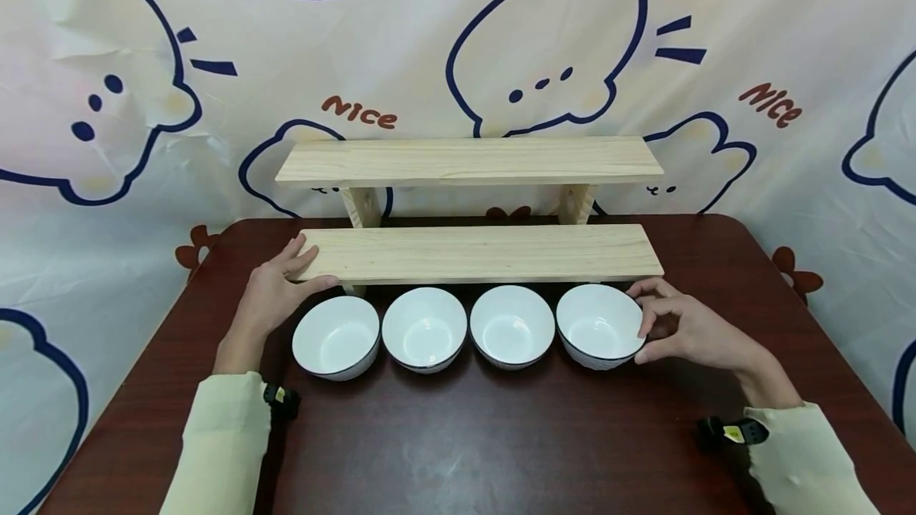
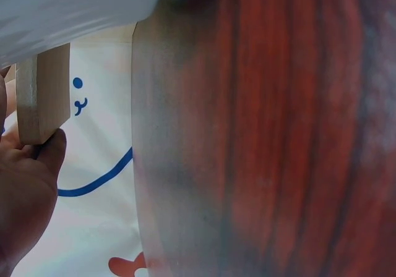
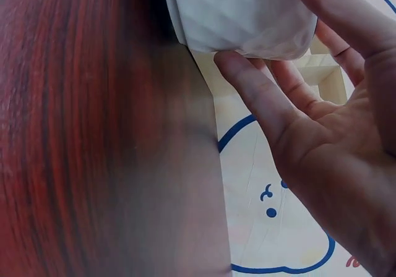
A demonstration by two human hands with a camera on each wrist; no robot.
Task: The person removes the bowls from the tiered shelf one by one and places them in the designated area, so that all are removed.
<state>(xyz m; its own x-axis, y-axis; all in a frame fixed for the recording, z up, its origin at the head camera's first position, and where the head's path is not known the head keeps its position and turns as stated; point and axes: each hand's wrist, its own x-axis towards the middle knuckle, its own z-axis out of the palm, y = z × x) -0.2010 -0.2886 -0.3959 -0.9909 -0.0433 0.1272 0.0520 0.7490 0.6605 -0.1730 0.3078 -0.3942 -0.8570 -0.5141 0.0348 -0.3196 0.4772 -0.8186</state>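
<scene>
Several white bowls with dark rims stand in a row on the table. My right hand (image 1: 687, 328) is at the rightmost bowl (image 1: 599, 324), its fingers and thumb curved round the right side. In the right wrist view, fingertips (image 3: 232, 63) touch the faceted outer wall of that bowl (image 3: 241, 14). At the left end of the two-tier wooden shelf (image 1: 472, 254), my left hand (image 1: 270, 292) grips the lower board, thumb along the front edge and fingers at the far side. The left wrist view shows the board's end (image 2: 46, 98) between thumb and fingers.
Close in front of the lower board sit the leftmost bowl (image 1: 338, 336) and two middle ones, the left-middle bowl (image 1: 425, 328) and right-middle bowl (image 1: 512, 324). The upper board (image 1: 468, 161) rises behind. A patterned cloth (image 1: 401, 38) hangs behind the dark wooden table (image 1: 465, 443).
</scene>
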